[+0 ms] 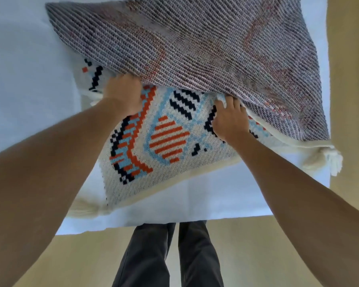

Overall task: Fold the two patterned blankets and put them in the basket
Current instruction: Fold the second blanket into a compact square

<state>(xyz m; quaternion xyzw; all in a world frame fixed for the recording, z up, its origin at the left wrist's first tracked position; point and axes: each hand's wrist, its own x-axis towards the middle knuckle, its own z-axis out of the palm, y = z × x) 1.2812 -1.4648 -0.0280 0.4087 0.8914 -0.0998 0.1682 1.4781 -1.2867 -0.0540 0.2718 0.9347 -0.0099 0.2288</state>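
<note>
A knitted patterned blanket (166,141) with orange, light blue and navy motifs and cream tassels lies on a white surface (29,79). Its far part is lifted and turned over, so the grey-striped reverse side (195,44) faces me. My left hand (123,93) grips the edge of that lifted layer at the left. My right hand (229,119) grips the same edge at the right, its fingers curled under the fabric. A cream tassel (332,160) hangs at the right corner. No second blanket and no basket appear in view.
The white surface ends at a near edge (174,222) just in front of my legs in dark trousers (168,255). Tan floor (278,255) lies below and along the right side (350,79).
</note>
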